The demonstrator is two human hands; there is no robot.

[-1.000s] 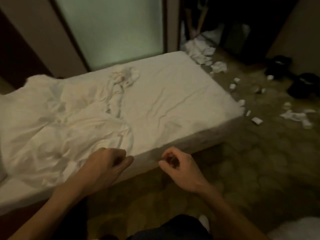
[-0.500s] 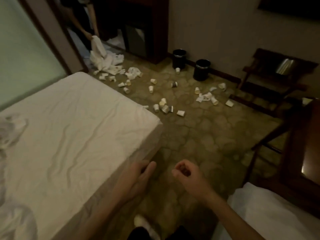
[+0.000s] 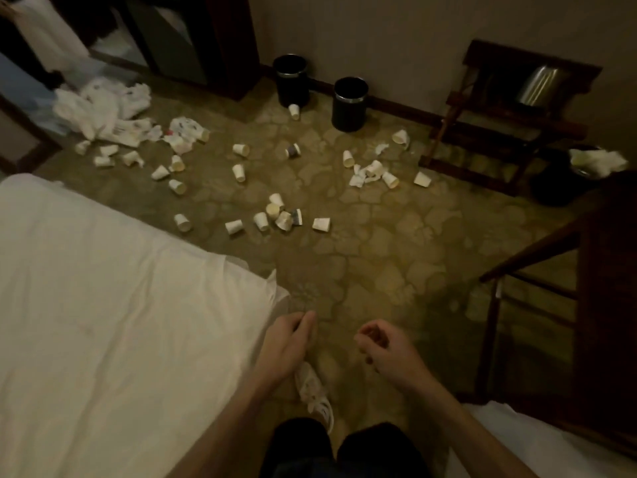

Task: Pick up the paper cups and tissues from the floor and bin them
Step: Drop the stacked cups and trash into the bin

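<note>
the dark print on the white bags (image 3: 107,113) heaped far left is too blurred to read. our left hand (image 3: 286,343) hangs with fingers relaxed, our right hand (image 3: 382,346) with fingers loosely curled, both holding nothing, beside the bed (image 3: 103,305). paper cups (image 3: 275,215) and tissues (image 3: 362,175) lie scattered on the carpet (image 3: 379,270) well ahead of us, before two black bins (image 3: 350,105) at the wall (image 3: 379,36).

Bed (image 3: 103,322) cut off at L/btm edges; shoe (image 3: 312,384) beside bed partly under left hand (image 3: 286,343); tissue pile (image 3: 103,112) beyond bed blurry.
</note>
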